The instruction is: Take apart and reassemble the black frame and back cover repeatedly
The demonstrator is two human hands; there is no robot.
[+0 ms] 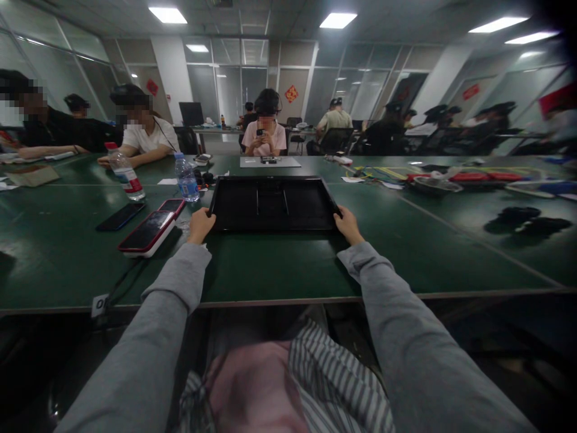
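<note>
two hands [201, 226] [349, 226] on one black panel [234, 207], two clear bottles [188, 180] [126, 171] (one red cap [110, 146], one blue cap [179, 156])

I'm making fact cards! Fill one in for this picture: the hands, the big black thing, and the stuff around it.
Left hand: grips the left edge of the black panel
Right hand: grips the right edge
Panel: wide, with two upright strips near its middle
Table: green
Left of panel: red-capped bottle, blue-capped bottle, dark phone, red-rimmed device
Far right: dark bundle, too blurred to name
Across: person in pink, holding a small dark device
</note>
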